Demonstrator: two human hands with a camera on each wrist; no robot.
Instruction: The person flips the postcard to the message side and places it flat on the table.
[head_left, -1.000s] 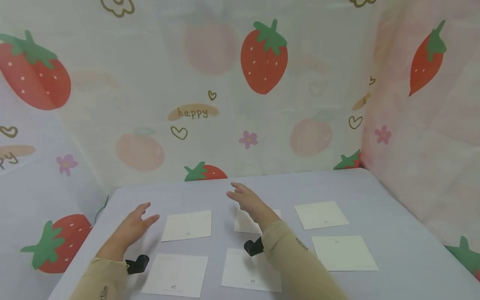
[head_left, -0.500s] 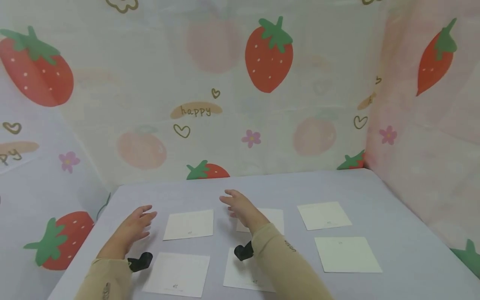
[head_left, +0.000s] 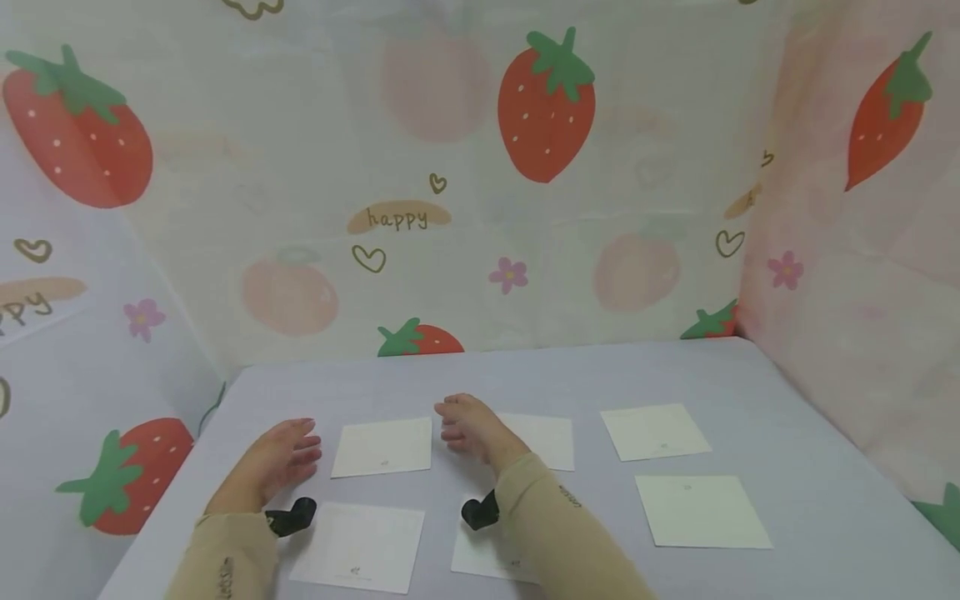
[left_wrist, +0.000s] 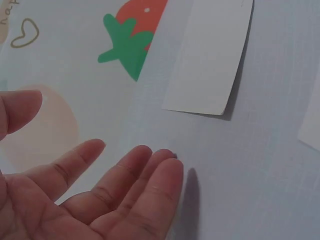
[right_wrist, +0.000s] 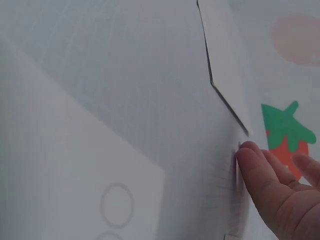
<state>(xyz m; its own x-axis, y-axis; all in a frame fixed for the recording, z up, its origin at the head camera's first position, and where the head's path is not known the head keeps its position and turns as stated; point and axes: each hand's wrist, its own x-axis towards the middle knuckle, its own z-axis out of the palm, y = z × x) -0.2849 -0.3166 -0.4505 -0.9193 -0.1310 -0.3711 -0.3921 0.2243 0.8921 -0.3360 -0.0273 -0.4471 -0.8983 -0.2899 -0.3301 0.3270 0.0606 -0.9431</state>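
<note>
Both hands hover over the pale table with nothing in them. My left hand [head_left: 279, 457] is left of the back-left white card [head_left: 382, 448], its palm turned inward. In the left wrist view its fingers [left_wrist: 162, 192] are relaxed and slightly bent, their shadow falling beside them. My right hand [head_left: 474, 429] lies between that card and the back-middle card [head_left: 546, 442], partly covering the latter. The right wrist view shows its fingers [right_wrist: 260, 172] loosely extended, close to the tabletop. Below the hands are a front-left card [head_left: 360, 548] and a front-middle card [head_left: 483, 552], the latter partly hidden by the right sleeve.
Two more white cards lie to the right, one at the back [head_left: 656, 432] and one nearer [head_left: 703, 511]. Strawberry-printed cloth walls [head_left: 637, 167] enclose the table's back and sides. A black wrist mount [head_left: 292, 517] sticks out from the left wrist, another [head_left: 480, 510] from the right.
My right hand has lowered and come nearer, slightly left. Both hands have rolled so the palms face inward, with more fingers showing. The cards lie as before; the head view shifted slightly.
</note>
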